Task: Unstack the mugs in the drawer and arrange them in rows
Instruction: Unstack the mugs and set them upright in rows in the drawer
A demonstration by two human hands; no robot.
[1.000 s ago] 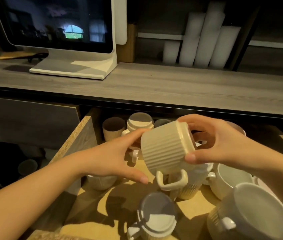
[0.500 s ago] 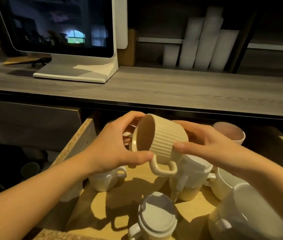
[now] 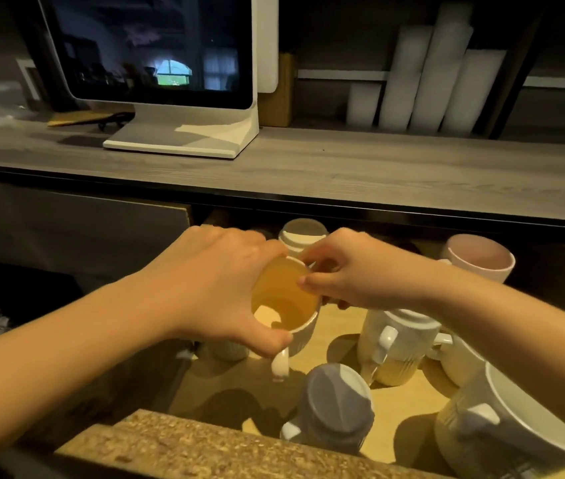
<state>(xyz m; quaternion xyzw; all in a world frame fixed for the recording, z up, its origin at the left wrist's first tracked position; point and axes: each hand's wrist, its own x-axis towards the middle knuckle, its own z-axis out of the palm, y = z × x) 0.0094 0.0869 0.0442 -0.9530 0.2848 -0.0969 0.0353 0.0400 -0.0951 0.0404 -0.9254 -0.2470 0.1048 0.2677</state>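
Note:
A ribbed cream mug (image 3: 282, 302) is held upright above the open wooden drawer (image 3: 329, 344), its mouth facing me and its handle pointing toward me. My left hand (image 3: 218, 288) wraps around its left side. My right hand (image 3: 350, 271) pinches the far right of its rim. An upside-down ribbed mug stack (image 3: 400, 344) stands just right of it. Another upside-down mug (image 3: 334, 402) sits near the drawer front. A large white mug (image 3: 502, 420) lies at the lower right. An upturned mug (image 3: 303, 233) shows behind my hands.
A pink cup (image 3: 478, 257) stands upright at the drawer's back right. The chipboard drawer front (image 3: 205, 447) runs along the bottom. Above the drawer a grey wooden counter (image 3: 377, 167) carries a white monitor (image 3: 156, 50) and several white rolls (image 3: 422, 67).
The mug has been turned from lying on its side to upright and lowered toward the left part of the drawer. My left hand moved over its side; my right hand shifted to the rim.

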